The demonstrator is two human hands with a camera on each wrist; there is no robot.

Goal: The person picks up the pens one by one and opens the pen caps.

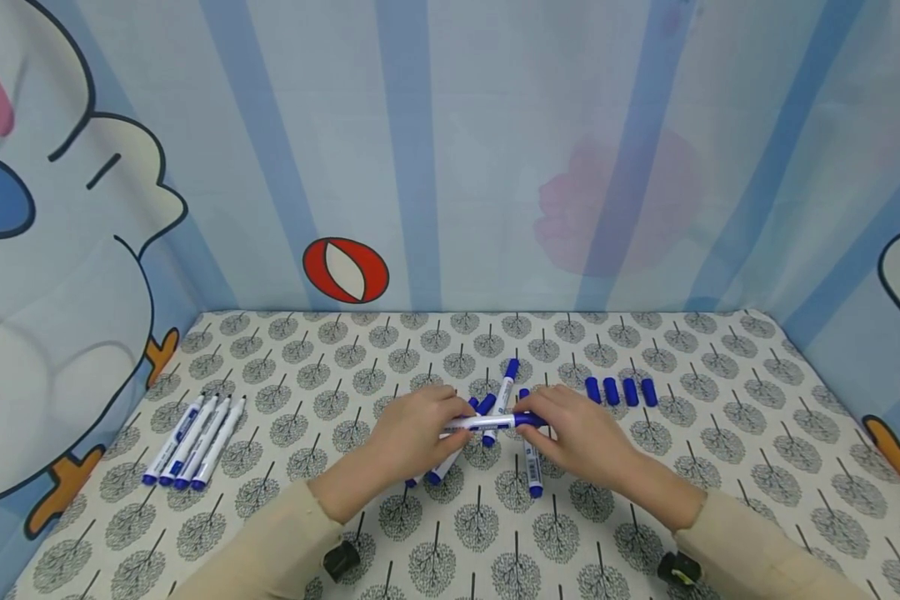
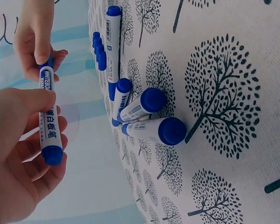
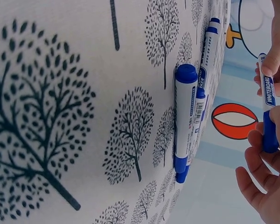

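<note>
White marker (image 1: 487, 423); left hand (image 1: 416, 427) pinches barrel (image 2: 50, 121); right hand (image 1: 576, 429) grips cap (image 3: 270, 133), partly hidden

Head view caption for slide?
Left hand and right hand grip a capped marker; four uncapped markers lie left, four caps right.

In the right wrist view, "WHITEBOARD" is running along the held marker (image 3: 269, 92); in the left wrist view, its barrel is showing "WHITEBO", partly covered, and "白板笔". A lying marker (image 3: 209, 55) is bearing letters ending in "KER". Another marker (image 1: 532, 463) is carrying a barcode, its digits being too small.
</note>
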